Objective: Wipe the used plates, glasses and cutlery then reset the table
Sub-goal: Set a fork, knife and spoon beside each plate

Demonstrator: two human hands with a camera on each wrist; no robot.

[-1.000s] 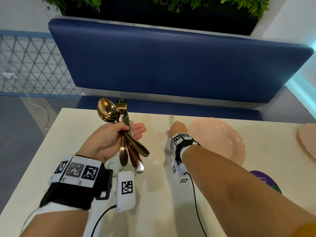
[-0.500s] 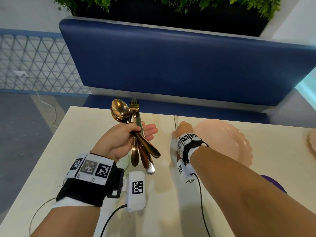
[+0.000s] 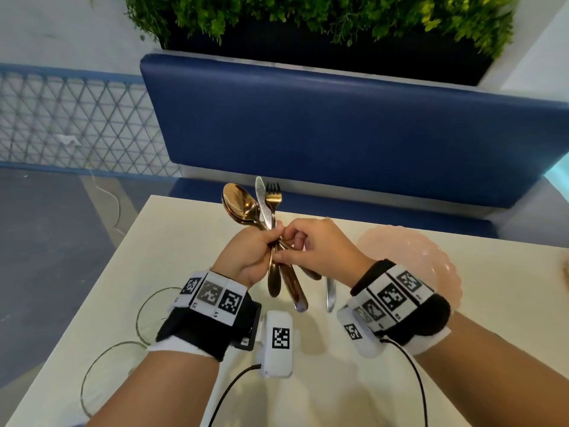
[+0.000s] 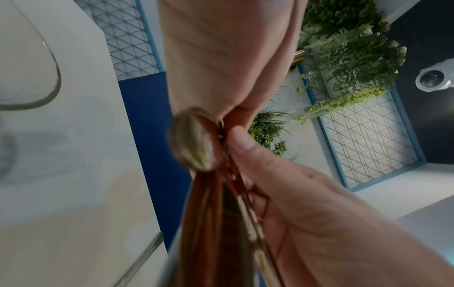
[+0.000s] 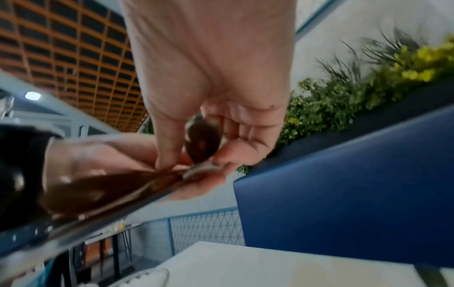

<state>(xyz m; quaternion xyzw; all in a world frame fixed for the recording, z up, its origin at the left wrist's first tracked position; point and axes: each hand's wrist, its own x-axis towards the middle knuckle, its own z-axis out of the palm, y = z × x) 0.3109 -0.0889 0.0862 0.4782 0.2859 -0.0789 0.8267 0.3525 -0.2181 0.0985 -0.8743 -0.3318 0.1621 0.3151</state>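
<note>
My left hand (image 3: 252, 251) grips a bundle of cutlery (image 3: 267, 211) upright above the cream table (image 3: 184, 241): gold spoons (image 3: 238, 203), a silver knife (image 3: 261, 195) and a gold fork (image 3: 273, 195), with the handles (image 3: 292, 291) hanging below. From the right, my right hand (image 3: 314, 241) meets the bundle, its thumb and fingers pinching the handles (image 5: 123, 194). A second silver knife (image 3: 330, 294) lies flat on the table left of the pink scalloped plate (image 3: 431, 263); my right hand hides its upper part.
Two clear glasses (image 3: 144, 303) (image 3: 89, 374) stand at the near left under my left forearm. Another pink plate's edge (image 3: 565, 272) shows at the far right. A blue bench (image 3: 338, 134) backs the far table edge.
My right hand has left the knife lying beside the pink plate and moved left to the bundle, where it now pinches the handles. The left hand stayed raised with the cutlery.
</note>
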